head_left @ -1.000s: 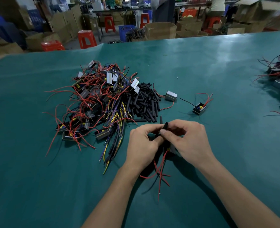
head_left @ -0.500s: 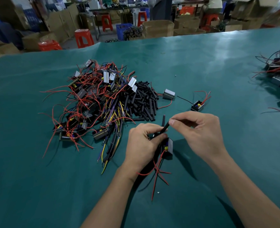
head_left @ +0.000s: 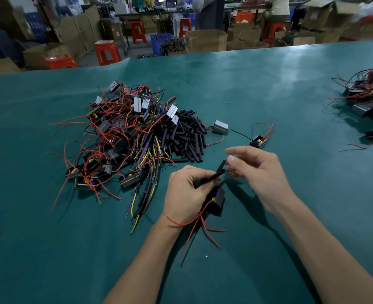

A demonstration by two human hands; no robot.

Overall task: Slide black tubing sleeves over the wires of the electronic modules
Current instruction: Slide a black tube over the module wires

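My left hand grips a black tubing sleeve that sits on a wire of a small black module. The module hangs just below that hand, and its red wires trail toward me over the wrist. A red wire tip shows at the sleeve's upper end. My right hand hovers just right of that end with its fingers spread and loosely bent, holding nothing; the thumb is close to the tip. A heap of loose black sleeves lies beyond my hands.
A tangled pile of modules with red, yellow and dark wires lies left of the sleeves on the green table. A grey module and a small black one lie separately. Another module pile sits at the right edge.
My right hand has let go of the sleeve and opened, drawing slightly right. The sleeve now sits farther down the wire, and a red tip pokes out. My left hand keeps its grip.
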